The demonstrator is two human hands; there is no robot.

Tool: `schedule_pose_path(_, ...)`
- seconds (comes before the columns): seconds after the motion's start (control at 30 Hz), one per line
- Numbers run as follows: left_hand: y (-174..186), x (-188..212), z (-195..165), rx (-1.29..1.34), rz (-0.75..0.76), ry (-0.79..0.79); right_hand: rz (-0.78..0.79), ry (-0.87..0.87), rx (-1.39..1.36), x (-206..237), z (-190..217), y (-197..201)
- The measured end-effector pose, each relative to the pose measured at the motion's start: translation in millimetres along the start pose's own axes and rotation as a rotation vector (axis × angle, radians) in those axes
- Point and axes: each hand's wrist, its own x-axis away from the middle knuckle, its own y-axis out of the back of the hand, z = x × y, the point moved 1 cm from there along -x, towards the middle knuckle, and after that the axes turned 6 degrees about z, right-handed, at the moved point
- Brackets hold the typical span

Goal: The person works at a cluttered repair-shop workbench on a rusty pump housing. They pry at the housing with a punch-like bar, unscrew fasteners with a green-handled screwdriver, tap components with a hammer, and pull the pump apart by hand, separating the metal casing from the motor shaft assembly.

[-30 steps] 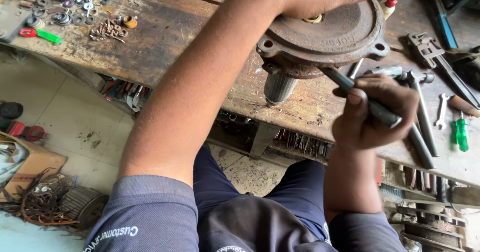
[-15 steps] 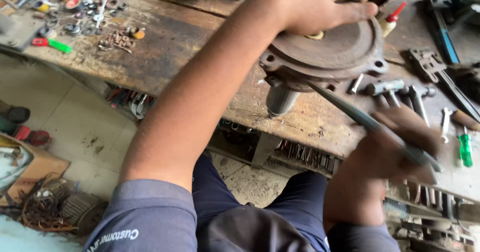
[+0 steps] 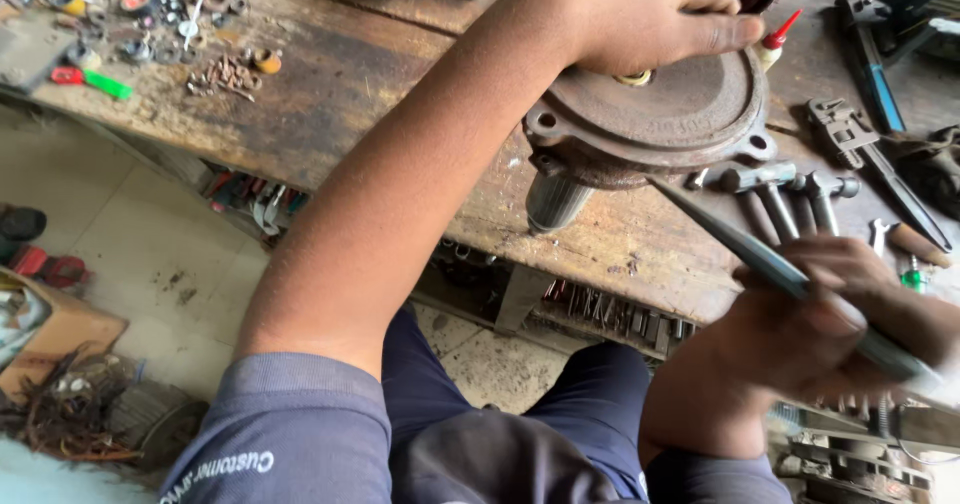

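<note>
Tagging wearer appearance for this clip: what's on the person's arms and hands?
Both hands are bare: left hand, right hand, no gloves, rings or watch visible. Forearms are uncovered. Short grey-blue sleeves end above the elbows; the left one carries white printed lettering.
</note>
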Motion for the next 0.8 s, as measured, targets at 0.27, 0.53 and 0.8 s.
schedule_pose_path(0.27, 7, 13, -3, 0.033, 0.018, 0.084, -0.045, 0.071, 0.668, 55, -41, 10)
schedule_pose_path(0.53, 11, 16, 4, 0.085, -0.015, 0.017, -0.281, -0.028, 0.094, 58, -52, 19)
schedule_pose_path(0.8, 8, 9, 11, -0.009, -0.01, 0.029, -0.111, 0.055, 0.365, 50, -34, 2)
